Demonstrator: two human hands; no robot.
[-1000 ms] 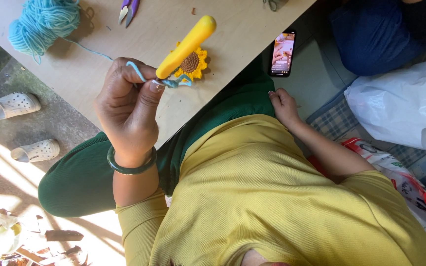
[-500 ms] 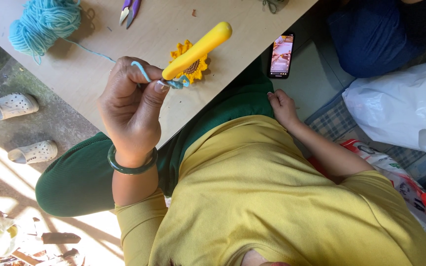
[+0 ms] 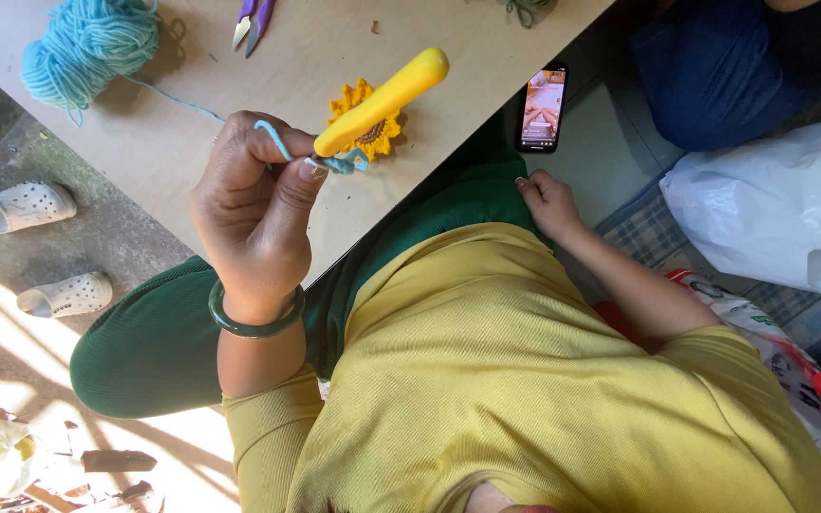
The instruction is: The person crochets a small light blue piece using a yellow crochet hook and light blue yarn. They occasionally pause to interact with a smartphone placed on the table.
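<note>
left hand (image 3: 254, 204): crochet hook (image 3: 382, 100) and blue yarn strand (image 3: 273, 141) were pinched together, held above surface (image 3: 173, 152), apparently for tension | right hand (image 3: 548, 201): was laid loosely curled, holding nothing, near phone (image 3: 542, 107)

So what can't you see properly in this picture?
Head view:
- Tip of the yellow crochet hook: hidden behind the left hand and blue yarn.
- The phone screen: too small to make out.
- The purple snips: cut off by the top edge.
- The right hand's palm: turned down on the green leg.
</note>
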